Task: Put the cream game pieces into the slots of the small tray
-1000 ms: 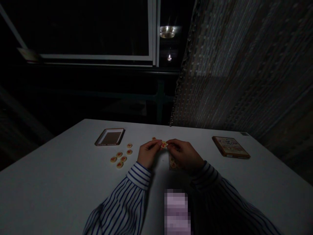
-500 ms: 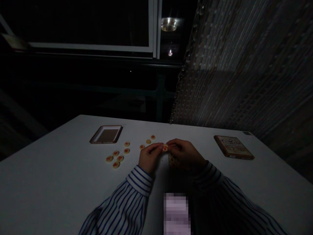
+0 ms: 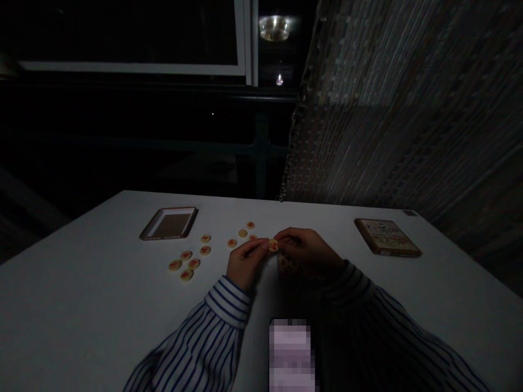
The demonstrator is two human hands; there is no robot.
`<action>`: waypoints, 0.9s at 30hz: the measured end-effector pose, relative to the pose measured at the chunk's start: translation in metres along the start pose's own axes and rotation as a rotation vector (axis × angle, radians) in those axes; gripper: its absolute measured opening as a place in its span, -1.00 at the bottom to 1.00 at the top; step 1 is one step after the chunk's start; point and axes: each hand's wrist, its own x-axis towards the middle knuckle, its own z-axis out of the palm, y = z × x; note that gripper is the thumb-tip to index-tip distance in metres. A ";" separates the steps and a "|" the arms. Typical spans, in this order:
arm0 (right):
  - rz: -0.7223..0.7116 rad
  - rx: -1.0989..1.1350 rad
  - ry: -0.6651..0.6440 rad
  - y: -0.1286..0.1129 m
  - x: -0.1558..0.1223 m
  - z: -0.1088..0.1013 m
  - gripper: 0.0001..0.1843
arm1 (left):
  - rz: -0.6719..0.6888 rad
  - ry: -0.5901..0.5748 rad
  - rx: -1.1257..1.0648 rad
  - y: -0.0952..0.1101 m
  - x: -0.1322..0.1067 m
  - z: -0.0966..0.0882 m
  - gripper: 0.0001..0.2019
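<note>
My left hand (image 3: 244, 262) and my right hand (image 3: 309, 252) meet over the middle of the white table (image 3: 81, 305). Between their fingertips they pinch one small round cream game piece with a red mark (image 3: 273, 245). Under my right palm sits a small bunch of more pieces (image 3: 287, 265), partly hidden. Several loose pieces of the same kind (image 3: 188, 260) lie to the left of my left hand, and a few more pieces (image 3: 243, 234) lie just beyond it. Both sleeves are white with blue stripes.
An open shallow box tray (image 3: 169, 223) lies at the far left of the table. A flat brown box lid with a printed picture (image 3: 386, 237) lies at the far right. A woven curtain (image 3: 408, 109) hangs behind the table on the right; a dark window is behind on the left.
The view has shifted slightly, so the table's things sit a little further left and lower. Both hands keep pinching the round piece between them, nearly unmoved.
</note>
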 end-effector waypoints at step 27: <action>-0.044 -0.129 -0.019 0.003 0.000 -0.001 -0.74 | -0.015 -0.063 0.105 0.001 -0.002 -0.003 -0.73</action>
